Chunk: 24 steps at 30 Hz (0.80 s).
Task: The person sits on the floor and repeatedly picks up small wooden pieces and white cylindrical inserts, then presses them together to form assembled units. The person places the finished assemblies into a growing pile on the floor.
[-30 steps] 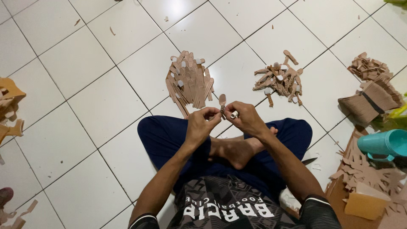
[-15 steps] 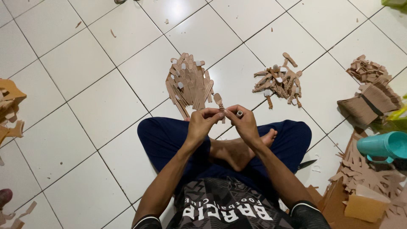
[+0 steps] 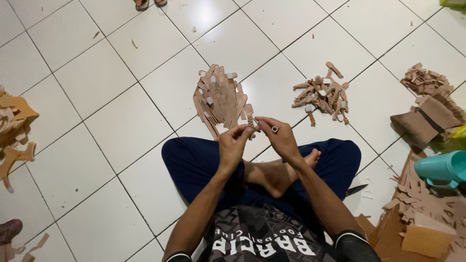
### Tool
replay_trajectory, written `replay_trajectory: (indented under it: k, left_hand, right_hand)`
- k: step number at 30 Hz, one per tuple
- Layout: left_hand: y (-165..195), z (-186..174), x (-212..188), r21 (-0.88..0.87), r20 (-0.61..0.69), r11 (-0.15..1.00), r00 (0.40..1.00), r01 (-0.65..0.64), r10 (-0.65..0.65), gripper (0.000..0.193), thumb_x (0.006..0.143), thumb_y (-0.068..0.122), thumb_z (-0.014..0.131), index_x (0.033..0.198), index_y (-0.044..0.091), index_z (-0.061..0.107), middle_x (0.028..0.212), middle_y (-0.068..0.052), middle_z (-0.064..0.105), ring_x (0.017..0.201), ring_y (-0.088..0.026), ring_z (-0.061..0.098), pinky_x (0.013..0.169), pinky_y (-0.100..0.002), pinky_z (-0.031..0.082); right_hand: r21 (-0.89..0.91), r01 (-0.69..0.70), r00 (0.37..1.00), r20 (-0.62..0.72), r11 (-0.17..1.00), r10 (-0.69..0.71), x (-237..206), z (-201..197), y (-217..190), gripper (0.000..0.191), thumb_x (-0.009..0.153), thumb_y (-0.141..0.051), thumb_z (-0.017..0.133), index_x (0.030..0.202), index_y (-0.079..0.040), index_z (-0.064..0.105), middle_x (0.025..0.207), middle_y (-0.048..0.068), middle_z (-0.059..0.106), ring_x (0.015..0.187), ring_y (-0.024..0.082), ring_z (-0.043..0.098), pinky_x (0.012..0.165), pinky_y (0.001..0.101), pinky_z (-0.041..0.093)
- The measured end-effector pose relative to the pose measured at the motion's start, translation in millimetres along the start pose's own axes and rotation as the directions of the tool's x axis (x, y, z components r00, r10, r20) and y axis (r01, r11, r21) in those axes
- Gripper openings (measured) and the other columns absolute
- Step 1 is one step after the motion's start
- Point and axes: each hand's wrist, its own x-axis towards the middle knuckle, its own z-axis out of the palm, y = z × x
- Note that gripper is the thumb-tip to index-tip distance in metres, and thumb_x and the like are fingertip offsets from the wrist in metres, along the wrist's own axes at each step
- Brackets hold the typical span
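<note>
Your left hand [image 3: 233, 145] and right hand [image 3: 279, 138] both pinch one small brown strip [image 3: 251, 122] between their fingertips. Just beyond them lies a neat pile of strips [image 3: 221, 99]; farther right, a looser heap [image 3: 323, 94] looks unsorted, so much remains.

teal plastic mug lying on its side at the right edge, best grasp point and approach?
Judging by its pose, grip the teal plastic mug across its round body, coming from above. It lies on its side with the handle turned down toward the brown cardboard scraps, so the handle looks hard to reach; the upper wall is bare. Its right end is out of frame.
</note>
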Motion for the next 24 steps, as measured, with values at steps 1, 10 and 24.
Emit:
replay_trajectory:
  k: [1,10,24]
  left_hand:
    - [-2,-1,1,0.001,0.018,1.000,1.000,-0.016,0.016,0.030,0.097,0.018,0.069,0.114,-0.006,0.074,0.096,-0.010,0.079,0.087,-0.013,0.075,0.080,-0.025,0.058]
    - [3,5,2,0.096,0.011,0.995,1.000,0.005,-0.006,0.027,0.095,0.017,0.070,0.110,-0.005,0.074,0.090,-0.009,0.079,0.083,-0.013,0.075,0.075,-0.024,0.058]
    - [40,-15,15,0.587,0.202,0.806,0.950,0.079,-0.240,0.027,0.095,0.025,0.071,0.094,0.000,0.079,0.074,-0.008,0.075,0.066,-0.016,0.069,0.066,-0.032,0.055]
  right_hand:
    - [-0.048,0.020,0.999,0.040,0.999,-0.018,-2,-1,-1,0.027,0.098,-0.020,0.069,0.119,-0.004,0.076,0.090,0.002,0.077,0.076,0.007,0.061,0.062,0.0233,0.047]
    - [-0.259,0.274,0.955,-0.041,0.926,-0.294,-5,-7,8,0.019,0.093,-0.016,0.077,0.104,0.000,0.078,0.087,0.006,0.078,0.076,0.009,0.071,0.066,0.0246,0.056]
    - [-0.341,0.376,0.925,0.092,0.862,-0.368,-3,-17,12,0.017,0.092,-0.013,0.075,0.100,0.001,0.073,0.086,0.007,0.075,0.076,0.011,0.070,0.064,0.0279,0.058]
